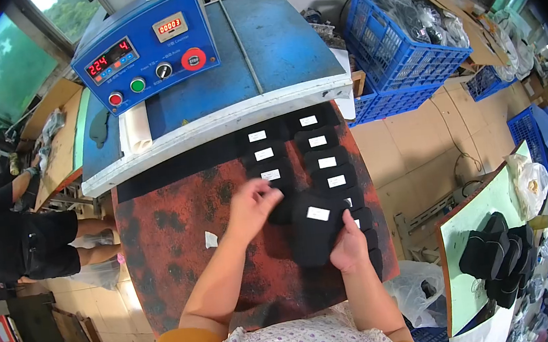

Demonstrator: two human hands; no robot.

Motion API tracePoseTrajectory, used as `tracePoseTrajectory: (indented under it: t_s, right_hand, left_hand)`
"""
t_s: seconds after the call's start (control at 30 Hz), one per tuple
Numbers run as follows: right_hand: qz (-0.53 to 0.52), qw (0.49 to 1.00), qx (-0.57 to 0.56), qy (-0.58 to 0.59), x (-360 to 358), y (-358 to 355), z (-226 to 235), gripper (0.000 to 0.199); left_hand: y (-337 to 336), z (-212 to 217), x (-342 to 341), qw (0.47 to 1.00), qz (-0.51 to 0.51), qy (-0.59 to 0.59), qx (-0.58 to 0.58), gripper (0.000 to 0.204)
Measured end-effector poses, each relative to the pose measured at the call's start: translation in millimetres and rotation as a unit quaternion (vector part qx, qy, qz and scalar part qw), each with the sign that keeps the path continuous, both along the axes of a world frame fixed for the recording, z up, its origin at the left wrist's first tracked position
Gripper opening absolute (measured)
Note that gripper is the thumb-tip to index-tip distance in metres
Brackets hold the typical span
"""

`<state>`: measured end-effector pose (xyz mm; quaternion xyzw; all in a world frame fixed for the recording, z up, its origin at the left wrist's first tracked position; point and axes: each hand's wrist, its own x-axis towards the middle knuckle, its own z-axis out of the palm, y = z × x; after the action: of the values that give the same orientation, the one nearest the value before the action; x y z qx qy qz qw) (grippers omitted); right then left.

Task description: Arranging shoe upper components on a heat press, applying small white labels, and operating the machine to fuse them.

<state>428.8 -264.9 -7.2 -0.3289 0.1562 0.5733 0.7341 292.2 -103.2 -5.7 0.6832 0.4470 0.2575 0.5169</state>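
My right hand (349, 243) grips the right edge of a black fabric piece (310, 241), with its thumb on top. A small white label (318, 214) lies on that piece. My left hand (252, 208) is just left of it, over the lower end of the left column of black pieces. Its thumb and fingers are curled together and slightly blurred; what they hold, if anything, I cannot make out. Several more labelled black pieces (321, 154) lie in two columns on the red, dark-blotched board (181, 249). A loose white scrap (211, 239) lies left of my left forearm.
Beyond the board stands a blue press machine (273, 43) with a control box (145, 47) and lit displays. Blue crates (396, 56) with plastic bags stand at the right. Dark fabric pieces (500, 253) lie on a green-topped table (456, 231). Another person (23, 226) bends at the left.
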Motion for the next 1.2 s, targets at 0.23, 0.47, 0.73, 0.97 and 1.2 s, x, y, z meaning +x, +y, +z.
tracePoseTrajectory:
  t_s: [0.23, 0.47, 0.73, 0.97, 1.2]
  right_hand:
    - [0.029, 0.999, -0.007, 0.039, -16, 5, 2, 0.033]
    - [-0.016, 0.996, -0.064, -0.054, -9, -9, 11, 0.032]
    - [-0.064, 0.992, -0.07, -0.083, 1, -35, 8, 0.028]
    - [-0.027, 0.99, -0.102, -0.088, -11, -33, 11, 0.026]
    - [-0.043, 0.993, -0.076, -0.083, 13, -52, -1, 0.044]
  left_hand:
    - [-46, -3, -8, 0.994, 0.019, -0.03, 0.106, 0.01]
    - [-35, -6, -8, 0.988, 0.136, -0.056, -0.05, 0.017]
    - [-11, -32, -20, 0.957, 0.126, 0.117, 0.233, 0.023]
    - [-75, -1, -12, 0.985, -0.003, -0.064, -0.161, 0.014]
    - [-46, -53, -34, 0.995, 0.085, 0.018, 0.042, 0.029]
